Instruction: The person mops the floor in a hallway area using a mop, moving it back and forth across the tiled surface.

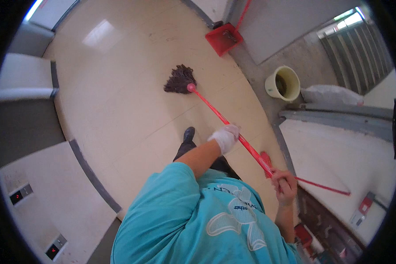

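Observation:
A mop with a red handle (214,110) slants across the floor in front of me. Its dark, stringy mop head (180,79) rests on the beige tiles, joined to the handle by a pink collar. My left hand (226,138), in a white glove, is wrapped around the middle of the handle. Bare and close to my body on the right, my right hand (284,186) grips the handle's upper end. My dark shoe (189,134) shows on the floor just behind the mop head.
A red long-handled dustpan (224,39) holding debris stands by the far wall. Right of it is a cream bucket (283,83) with dark contents, beside a whitish bag (331,94). A red broom-like tool (323,186) leans along the right wall. Elevator panels (21,194) line the left wall.

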A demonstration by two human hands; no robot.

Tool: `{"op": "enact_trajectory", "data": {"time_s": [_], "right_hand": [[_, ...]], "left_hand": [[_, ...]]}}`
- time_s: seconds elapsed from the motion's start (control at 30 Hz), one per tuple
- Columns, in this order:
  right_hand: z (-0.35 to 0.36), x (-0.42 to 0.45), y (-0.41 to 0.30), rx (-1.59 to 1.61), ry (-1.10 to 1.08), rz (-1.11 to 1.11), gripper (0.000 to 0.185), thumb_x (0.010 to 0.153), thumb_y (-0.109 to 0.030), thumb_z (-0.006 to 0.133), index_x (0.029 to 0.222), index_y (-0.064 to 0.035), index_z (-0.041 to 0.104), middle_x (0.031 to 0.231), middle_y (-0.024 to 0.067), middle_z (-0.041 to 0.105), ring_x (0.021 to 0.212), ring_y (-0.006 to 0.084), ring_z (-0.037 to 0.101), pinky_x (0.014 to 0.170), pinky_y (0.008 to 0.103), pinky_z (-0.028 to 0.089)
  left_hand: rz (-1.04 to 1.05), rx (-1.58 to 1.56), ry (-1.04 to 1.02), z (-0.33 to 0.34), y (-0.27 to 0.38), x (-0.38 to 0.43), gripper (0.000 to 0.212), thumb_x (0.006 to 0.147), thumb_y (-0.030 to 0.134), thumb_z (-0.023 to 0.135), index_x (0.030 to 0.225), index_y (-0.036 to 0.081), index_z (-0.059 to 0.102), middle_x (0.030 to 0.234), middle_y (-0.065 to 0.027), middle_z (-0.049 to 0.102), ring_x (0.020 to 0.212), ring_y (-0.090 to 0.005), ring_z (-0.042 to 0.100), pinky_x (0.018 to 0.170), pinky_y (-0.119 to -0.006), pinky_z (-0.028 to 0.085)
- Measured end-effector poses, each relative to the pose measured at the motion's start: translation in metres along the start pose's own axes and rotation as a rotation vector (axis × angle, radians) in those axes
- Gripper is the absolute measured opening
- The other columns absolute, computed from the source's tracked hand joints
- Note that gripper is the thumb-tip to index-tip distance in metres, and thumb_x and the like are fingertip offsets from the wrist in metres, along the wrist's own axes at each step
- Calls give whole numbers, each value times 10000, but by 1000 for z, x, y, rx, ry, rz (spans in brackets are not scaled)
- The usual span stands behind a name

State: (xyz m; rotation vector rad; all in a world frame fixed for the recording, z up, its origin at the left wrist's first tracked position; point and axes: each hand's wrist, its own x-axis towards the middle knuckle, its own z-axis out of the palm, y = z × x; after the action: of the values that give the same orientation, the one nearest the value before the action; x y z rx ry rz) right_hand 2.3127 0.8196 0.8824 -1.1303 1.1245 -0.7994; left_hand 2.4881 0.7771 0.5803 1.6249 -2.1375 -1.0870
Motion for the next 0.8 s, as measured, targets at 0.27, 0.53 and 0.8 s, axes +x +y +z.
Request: {"op": "enact_trajectory", "data": {"time_s": [0.27, 0.53, 0.8], "right_hand": [[106, -95, -78, -313, 392, 617, 369, 793, 56, 489, 1155, 50, 561, 906, 115, 644, 850, 221, 625, 860, 306, 473], [33, -91, 39, -959, 226, 639, 396, 783, -38, 618, 1172, 25, 579, 834, 166, 647, 705, 195, 624, 671, 283, 492], [113, 78, 89, -783, 81, 638, 428, 841, -143, 620, 1257, -77, 546, 905, 173, 655, 742, 218, 649, 689, 319, 499]], "left_hand": [[681, 64, -313, -83, 13, -70, 171, 609, 111, 639, 776, 80, 661, 916, -90, 654, 929, -268, 620, 770, -374, 509], [520, 508, -491, -11, 17, -34, 192, 661, 135, 664, 844, 92, 700, 885, -76, 676, 840, -253, 660, 663, -413, 528], [161, 335, -546, -174, -128, 42, 181, 680, 130, 634, 832, 76, 717, 915, -109, 688, 876, -256, 661, 722, -355, 520]]}}
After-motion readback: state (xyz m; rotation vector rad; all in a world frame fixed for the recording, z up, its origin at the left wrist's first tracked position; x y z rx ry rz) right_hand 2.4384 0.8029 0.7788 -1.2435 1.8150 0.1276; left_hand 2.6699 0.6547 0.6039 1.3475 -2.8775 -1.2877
